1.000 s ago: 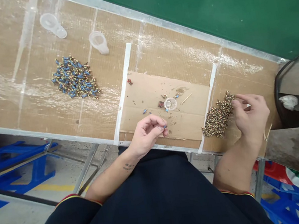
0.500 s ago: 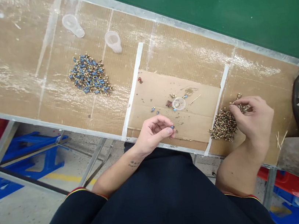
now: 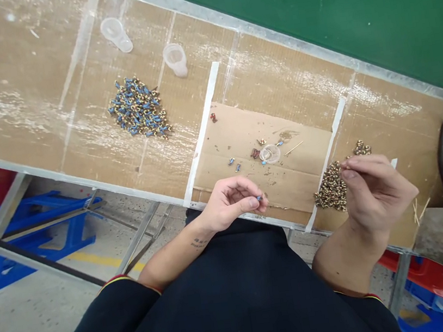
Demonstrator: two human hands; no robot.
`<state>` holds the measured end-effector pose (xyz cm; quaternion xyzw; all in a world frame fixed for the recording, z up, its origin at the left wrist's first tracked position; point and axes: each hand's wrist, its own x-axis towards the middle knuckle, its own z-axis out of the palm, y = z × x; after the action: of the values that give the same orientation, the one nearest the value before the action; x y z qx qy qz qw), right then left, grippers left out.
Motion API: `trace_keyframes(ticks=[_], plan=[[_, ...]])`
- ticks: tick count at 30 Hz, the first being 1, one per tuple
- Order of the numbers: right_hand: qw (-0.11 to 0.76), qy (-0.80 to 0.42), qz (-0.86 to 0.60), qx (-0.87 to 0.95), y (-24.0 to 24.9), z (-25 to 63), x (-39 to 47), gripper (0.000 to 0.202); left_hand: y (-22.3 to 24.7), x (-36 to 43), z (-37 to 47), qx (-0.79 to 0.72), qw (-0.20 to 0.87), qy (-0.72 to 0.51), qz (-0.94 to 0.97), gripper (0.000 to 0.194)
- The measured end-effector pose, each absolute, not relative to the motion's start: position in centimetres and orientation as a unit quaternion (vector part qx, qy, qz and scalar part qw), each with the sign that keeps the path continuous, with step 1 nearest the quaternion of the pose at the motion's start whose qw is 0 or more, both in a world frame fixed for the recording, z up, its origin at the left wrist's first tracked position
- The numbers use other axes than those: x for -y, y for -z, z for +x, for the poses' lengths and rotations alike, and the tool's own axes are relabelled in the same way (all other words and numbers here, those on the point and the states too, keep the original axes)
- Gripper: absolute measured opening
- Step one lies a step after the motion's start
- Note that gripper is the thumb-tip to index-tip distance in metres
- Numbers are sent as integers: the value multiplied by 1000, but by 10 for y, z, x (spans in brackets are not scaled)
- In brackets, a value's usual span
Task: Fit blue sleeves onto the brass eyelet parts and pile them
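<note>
Head view, taking the cardboard sheet (image 3: 299, 172) as reference: the left hand (image 3: 231, 204) is over the sheet's near edge, thumb and fingertips clamped on a small blue piece (image 3: 258, 198). Well apart from it, beyond the sheet's right side, the right hand (image 3: 377, 191) has thumb and forefinger drawn close together by a pile of gold-and-dark pieces (image 3: 329, 186); whether anything sits between those tips is too small to tell. Left of the sheet lies a heap of blue-and-gold pieces (image 3: 139, 109). On the sheet are a clear cup (image 3: 277, 154), a thin stick (image 3: 294, 148) and loose blue bits (image 3: 238, 168).

The likeliest trouble, I judge, is a drop: little of the small blue piece shows past the left fingertips, so a slight loosening could send it over the sheet's near edge. Brushing the pile with the right hand could scatter pieces onto the sheet, and a careless sweep across the sheet could knock the cup.
</note>
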<state>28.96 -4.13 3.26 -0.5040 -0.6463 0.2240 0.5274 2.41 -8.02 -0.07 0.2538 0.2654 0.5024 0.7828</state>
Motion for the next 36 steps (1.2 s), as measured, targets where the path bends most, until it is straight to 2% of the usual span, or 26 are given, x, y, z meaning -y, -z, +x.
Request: trace_keyframes(ticks=[11, 17, 21, 25, 31, 36], plan=[[546, -369, -416, 626, -31, 228, 67, 13, 0, 82, 20, -274, 783, -483, 278, 36], [552, -362, -404, 633, -26, 209, 72, 28, -1, 82, 19, -296, 773, -483, 286, 39], [566, -340, -390, 642, -26, 208, 72, 20, -1, 82, 19, -298, 774, -479, 287, 40], [534, -336, -391, 671, -29, 209, 72, 15, -1, 82, 20, -306, 778, -466, 288, 43], [516, -323, -409, 680, -24, 212, 74, 30, 0, 81, 21, -309, 774, -474, 282, 42], [529, -301, -424, 670, -21, 215, 72, 30, 0, 81, 20, -321, 778, -464, 275, 45]])
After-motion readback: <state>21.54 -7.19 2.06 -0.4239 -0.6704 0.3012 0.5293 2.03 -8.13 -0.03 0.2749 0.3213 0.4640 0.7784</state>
